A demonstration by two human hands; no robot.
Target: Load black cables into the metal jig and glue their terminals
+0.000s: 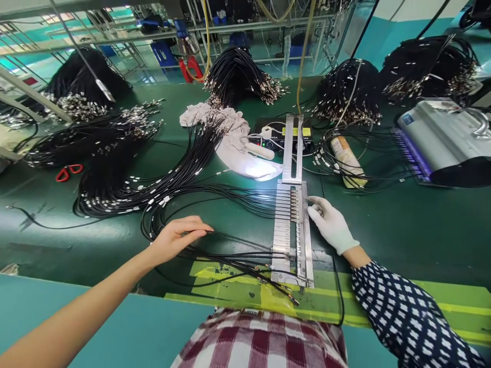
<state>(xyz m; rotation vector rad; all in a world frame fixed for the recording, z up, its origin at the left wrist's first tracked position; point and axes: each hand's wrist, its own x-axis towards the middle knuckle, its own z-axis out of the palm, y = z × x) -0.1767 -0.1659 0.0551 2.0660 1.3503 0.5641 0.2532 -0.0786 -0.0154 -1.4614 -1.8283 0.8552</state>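
My bare left hand pinches a thin black cable between thumb and fingers, to the left of a long slotted metal jig. Several black cables lie side by side in the jig's upper slots, their metal end connectors lined up along its gap. My right hand, in a white glove, is closed at the jig's right rail; its fingertips are partly hidden. Loose cables with bare-looking ends cross the jig's lower part and the yellow tape near the table edge.
A large cable bundle spreads across the left, near red-handled scissors. Behind the jig are a lit white lamp and a black control box. A silver machine stands right, beside a bottle. More cable heaps line the back.
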